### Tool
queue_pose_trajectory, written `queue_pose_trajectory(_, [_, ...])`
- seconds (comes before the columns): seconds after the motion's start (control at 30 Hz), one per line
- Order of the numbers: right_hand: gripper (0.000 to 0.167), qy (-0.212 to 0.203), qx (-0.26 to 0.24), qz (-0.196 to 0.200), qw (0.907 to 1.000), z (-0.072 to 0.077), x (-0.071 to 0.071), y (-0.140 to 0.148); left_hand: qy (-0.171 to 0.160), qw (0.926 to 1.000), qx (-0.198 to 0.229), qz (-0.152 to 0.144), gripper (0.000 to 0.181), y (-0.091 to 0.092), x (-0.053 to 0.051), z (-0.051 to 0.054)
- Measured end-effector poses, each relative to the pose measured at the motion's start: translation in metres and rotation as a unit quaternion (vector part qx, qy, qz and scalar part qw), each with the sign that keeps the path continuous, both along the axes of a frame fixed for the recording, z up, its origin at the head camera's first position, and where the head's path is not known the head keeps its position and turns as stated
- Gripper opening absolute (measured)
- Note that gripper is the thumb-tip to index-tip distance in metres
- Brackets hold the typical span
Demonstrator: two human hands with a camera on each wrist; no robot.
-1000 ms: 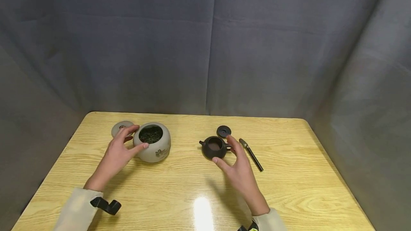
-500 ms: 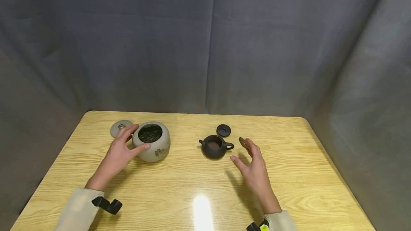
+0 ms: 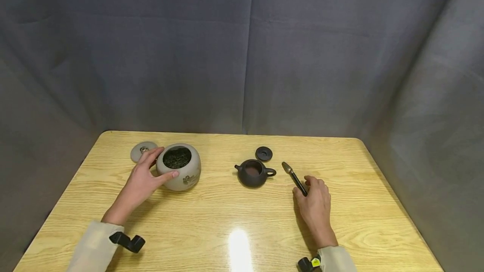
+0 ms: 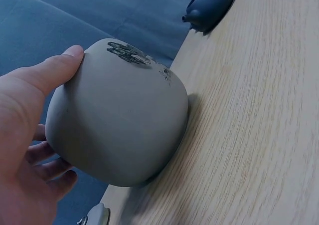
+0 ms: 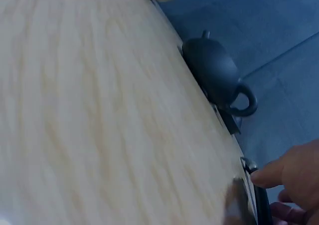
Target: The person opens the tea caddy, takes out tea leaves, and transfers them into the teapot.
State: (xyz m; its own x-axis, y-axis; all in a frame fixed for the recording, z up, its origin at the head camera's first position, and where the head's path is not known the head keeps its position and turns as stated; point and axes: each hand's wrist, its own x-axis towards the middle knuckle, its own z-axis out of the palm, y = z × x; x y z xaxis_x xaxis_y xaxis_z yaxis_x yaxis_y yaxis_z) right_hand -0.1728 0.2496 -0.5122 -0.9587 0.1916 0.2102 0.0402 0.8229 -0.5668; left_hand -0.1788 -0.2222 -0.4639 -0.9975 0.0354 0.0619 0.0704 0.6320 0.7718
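Observation:
My left hand (image 3: pixel 141 179) holds a round grey tea jar (image 3: pixel 190 170) at its left side, thumb on the front near the rim and fingers behind. Dark green tea leaves (image 3: pixel 177 159) fill the jar, which has a dark printed motif. In the left wrist view, the thumb touches the jar (image 4: pixel 124 120). My right hand (image 3: pixel 315 207) is at the black handle of a slim scoop (image 3: pixel 293 175) with a bronze-coloured head. The handle lies between thumb and fingers, with a gap visible on the index side. In the right wrist view, the thumb is beside the handle (image 5: pixel 262 205).
A small dark teapot (image 3: pixel 252 181), uncovered, stands mid-table, spout left and handle right. Its black lid (image 3: pixel 263 153) lies behind it. The jar's grey lid (image 3: pixel 139 147) rests behind my left hand. Grey cloth (image 3: pixel 189 53) hangs behind and beside the wooden table (image 3: pixel 211 217).
My right hand has moved from beside the teapot's handle rightward and nearer me, to the scoop's handle. The left hand and the jar have stayed in place.

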Motion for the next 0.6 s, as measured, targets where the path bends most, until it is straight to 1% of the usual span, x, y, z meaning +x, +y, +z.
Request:
queue_pose_trajectory(0.1, [0.043,-0.016,0.021,-0.004,0.9996,-0.001,0.000,0.004,0.001,1.0000,-0.002,0.001,0.104,0.000,0.000,0.000])
queue_pose_trajectory(0.27, [0.023,-0.048,0.046,-0.002,0.9978,0.003,-0.002,0.009,0.001,0.9999,-0.010,0.008,0.104,0.000,0.002,-0.001])
queue_pose_trajectory(0.37, [0.019,-0.056,0.056,-0.005,0.9968,0.005,-0.002,0.011,0.000,0.9998,-0.014,0.011,0.104,0.001,0.002,-0.001])
queue_pose_trajectory(0.47, [0.018,-0.039,0.072,-0.010,0.9966,0.005,-0.002,0.011,0.000,0.9999,-0.012,0.012,0.104,0.001,0.001,-0.001])
queue_pose_trajectory(0.53, [0.018,-0.009,0.086,-0.011,0.9962,0.003,-0.002,0.011,0.000,0.9999,-0.010,0.013,0.104,0.001,0.001,-0.001])
queue_pose_trajectory(0.6, [0.017,0.036,0.104,-0.011,0.9939,0.001,-0.003,0.012,0.001,0.9998,-0.011,0.014,0.104,0.001,0.001,-0.001])
